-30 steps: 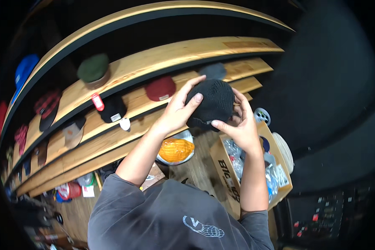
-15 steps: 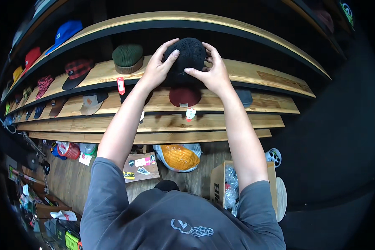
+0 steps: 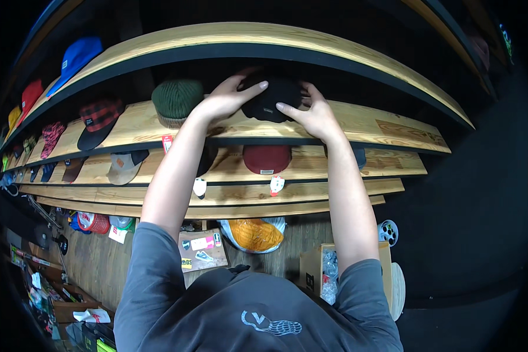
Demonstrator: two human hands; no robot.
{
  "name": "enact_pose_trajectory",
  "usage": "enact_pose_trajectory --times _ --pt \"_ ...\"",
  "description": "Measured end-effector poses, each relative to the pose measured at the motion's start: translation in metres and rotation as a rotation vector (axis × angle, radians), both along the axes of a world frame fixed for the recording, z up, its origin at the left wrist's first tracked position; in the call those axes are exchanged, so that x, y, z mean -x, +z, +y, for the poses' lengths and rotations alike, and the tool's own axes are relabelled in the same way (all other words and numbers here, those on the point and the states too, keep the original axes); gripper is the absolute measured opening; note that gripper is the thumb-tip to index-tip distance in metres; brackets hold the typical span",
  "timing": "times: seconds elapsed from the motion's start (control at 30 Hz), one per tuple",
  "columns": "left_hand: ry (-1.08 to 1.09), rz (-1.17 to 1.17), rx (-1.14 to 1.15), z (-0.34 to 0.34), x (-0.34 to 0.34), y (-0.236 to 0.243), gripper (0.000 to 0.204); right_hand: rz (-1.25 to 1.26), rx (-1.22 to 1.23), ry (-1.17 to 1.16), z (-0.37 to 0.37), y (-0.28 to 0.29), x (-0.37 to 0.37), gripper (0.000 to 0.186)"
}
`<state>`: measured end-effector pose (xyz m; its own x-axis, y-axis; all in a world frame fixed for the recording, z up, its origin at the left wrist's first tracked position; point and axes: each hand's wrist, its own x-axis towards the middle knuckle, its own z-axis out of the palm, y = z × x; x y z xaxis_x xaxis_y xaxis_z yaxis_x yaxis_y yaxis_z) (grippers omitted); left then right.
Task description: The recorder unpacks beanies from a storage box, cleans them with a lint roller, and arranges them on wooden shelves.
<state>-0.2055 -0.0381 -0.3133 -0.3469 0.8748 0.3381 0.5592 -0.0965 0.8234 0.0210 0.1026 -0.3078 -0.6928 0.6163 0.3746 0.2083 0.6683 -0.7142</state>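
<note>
A black knit beanie (image 3: 271, 98) rests on a curved wooden shelf (image 3: 387, 124), second from the top. My left hand (image 3: 224, 100) grips its left side with fingers spread over the top. My right hand (image 3: 312, 112) holds its right side. Just to the left on the same shelf sits a dark green beanie (image 3: 176, 101). One shelf lower, under my arms, lies a dark red cap (image 3: 267, 158) with a hanging tag.
More caps line the shelves to the left: a red plaid cap (image 3: 100, 120), a blue cap (image 3: 76, 57), a tan cap (image 3: 123, 165). On the floor below stand an open cardboard box (image 3: 311, 271), an orange hat (image 3: 253, 233) and a small printed box (image 3: 200, 249).
Both hands carried the black beanie up from chest height to the upper shelf and set it down beside the green beanie.
</note>
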Motion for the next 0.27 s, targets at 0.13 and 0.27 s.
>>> enact_pose_trajectory --times 0.13,0.27 --pt "-0.016 -0.159 -0.015 0.001 -0.006 -0.002 0.066 0.015 -0.081 0.019 -0.001 0.01 -0.008 0.11" --pt "-0.15 -0.226 -0.114 0.001 -0.004 -0.012 0.064 0.03 0.093 0.214 0.02 0.012 -0.014 0.115"
